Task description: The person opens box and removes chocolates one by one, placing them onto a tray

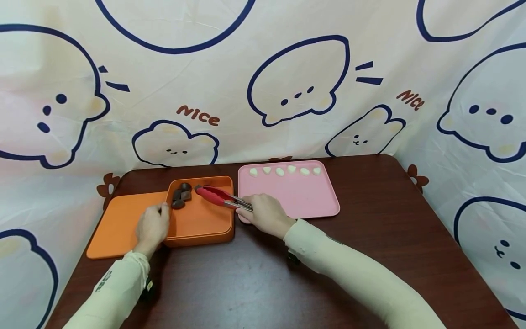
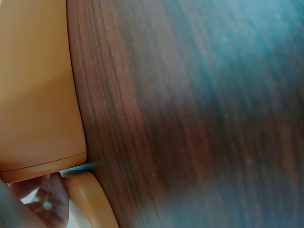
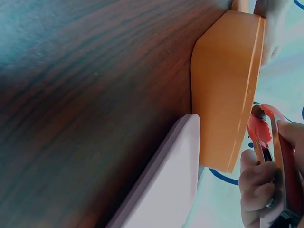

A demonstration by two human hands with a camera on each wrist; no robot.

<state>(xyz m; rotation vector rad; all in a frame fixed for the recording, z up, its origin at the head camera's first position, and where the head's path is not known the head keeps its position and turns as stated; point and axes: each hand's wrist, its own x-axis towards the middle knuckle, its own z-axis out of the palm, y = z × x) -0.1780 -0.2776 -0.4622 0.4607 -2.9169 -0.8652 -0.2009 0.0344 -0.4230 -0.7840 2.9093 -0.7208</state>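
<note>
A person's right hand [image 1: 266, 214] is gripping the metal handles of red-tipped tongs [image 1: 218, 196], fingers curled round them; the tips are reaching out from the grip over the orange tray [image 1: 205, 228] and appear nearly closed, holding nothing that can be seen. Just beyond the tips, several dark brown pieces [image 1: 181, 195] are lying clustered in the tray's far left corner. The left hand [image 1: 153, 227] is resting at the tray's left wall, fingers relaxed against it, close beside those pieces. Behind the grip, a pink tray [image 1: 312, 201] is carrying a row of white pieces [image 1: 283, 171] along its far edge. Judging from this, the narrow tips risk nudging the stacked dark pieces apart or slipping off one, and the tray could be sliding if the steadying hand is easing off
</note>
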